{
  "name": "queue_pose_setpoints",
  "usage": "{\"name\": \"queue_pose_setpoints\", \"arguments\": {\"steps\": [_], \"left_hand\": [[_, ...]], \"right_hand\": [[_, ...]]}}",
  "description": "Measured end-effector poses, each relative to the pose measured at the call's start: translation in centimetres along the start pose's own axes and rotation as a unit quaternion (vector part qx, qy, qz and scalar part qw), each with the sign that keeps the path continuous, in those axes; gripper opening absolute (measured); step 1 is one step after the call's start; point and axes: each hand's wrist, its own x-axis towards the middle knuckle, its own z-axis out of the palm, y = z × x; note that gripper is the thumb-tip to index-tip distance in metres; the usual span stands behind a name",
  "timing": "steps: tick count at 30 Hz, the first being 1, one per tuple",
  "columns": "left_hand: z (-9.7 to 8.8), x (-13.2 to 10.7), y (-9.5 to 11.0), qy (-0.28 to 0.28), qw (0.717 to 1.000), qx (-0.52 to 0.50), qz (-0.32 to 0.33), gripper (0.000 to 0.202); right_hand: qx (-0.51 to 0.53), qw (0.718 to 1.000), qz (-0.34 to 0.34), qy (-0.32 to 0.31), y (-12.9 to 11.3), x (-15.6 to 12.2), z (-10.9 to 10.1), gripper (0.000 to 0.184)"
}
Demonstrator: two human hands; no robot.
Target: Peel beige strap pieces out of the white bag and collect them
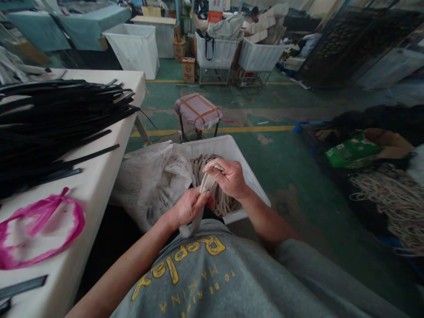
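A pale beige strap point(204, 187) runs between both of my hands, just above my grey shirt. My right hand point(229, 177) pinches its upper end, fingers closed. Lower down, my left hand point(190, 206) grips the same strap, and a loose tail hangs below onto my shirt. Right behind my hands stands a white plastic bin point(232, 148) with a heap of similar beige straps point(219, 201) in it. A crumpled white plastic bag point(150, 179) lies against the bin's left side.
A white table point(99, 176) on my left carries a big stack of black strips point(49, 123) and a pink plastic string loop point(39, 227). A stool with a taped cushion point(198, 111) stands beyond the bin. White carts point(134, 46) and boxes fill the back; cords and bags lie at right.
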Motion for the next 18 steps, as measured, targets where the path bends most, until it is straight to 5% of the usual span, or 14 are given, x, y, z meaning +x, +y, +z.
{"name": "queue_pose_setpoints", "arguments": {"steps": [12,18], "left_hand": [[3.0,0.4,-4.1,0.041,0.998,0.045,-0.016,0.029],[0.3,-0.6,-5.9,0.137,0.989,0.023,-0.055,0.032]], "right_hand": [[-0.167,0.982,0.085,0.011,-0.4,-0.4,-4.6,0.061],[-0.126,0.981,0.142,0.037,4.1,-0.8,-6.9,0.061]]}}
